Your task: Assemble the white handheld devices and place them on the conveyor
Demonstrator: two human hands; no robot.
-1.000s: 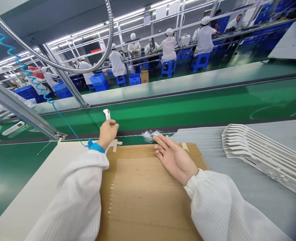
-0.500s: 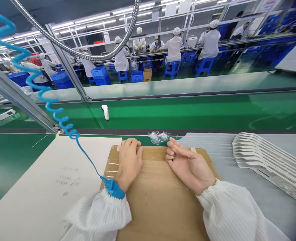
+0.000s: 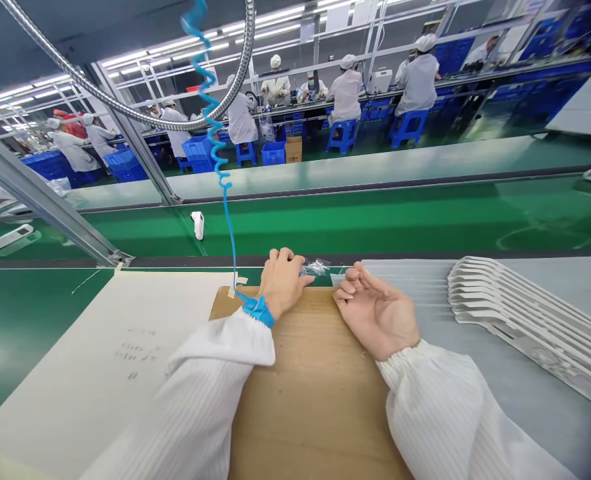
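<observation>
My left hand [image 3: 281, 283], palm down with its fingers spread, reaches over the far edge of the brown cardboard sheet [image 3: 310, 400]. Its fingertips are beside a small heap of crumpled clear plastic film [image 3: 316, 267], partly covering it. A blue wrist strap [image 3: 258, 310] with a coiled cord is on that wrist. My right hand [image 3: 378, 313] lies palm up over the right side of the cardboard, thumb and fingers curled together. Whatever is between those fingertips, if anything, is too small to make out.
A fanned stack of white plastic parts [image 3: 520, 320] lies on grey foam sheeting [image 3: 435, 373] at right. White paper [image 3: 100, 373] covers the left side. A white handheld device [image 3: 198, 225] sits on the green conveyor [image 3: 350, 227]. A metal post [image 3: 130, 133] rises at left; co-workers sit beyond.
My left hand has moved forward and right, from the cardboard's far left corner to the clear film. Its coiled cord swung right. My right hand stays curled in nearly the same place.
</observation>
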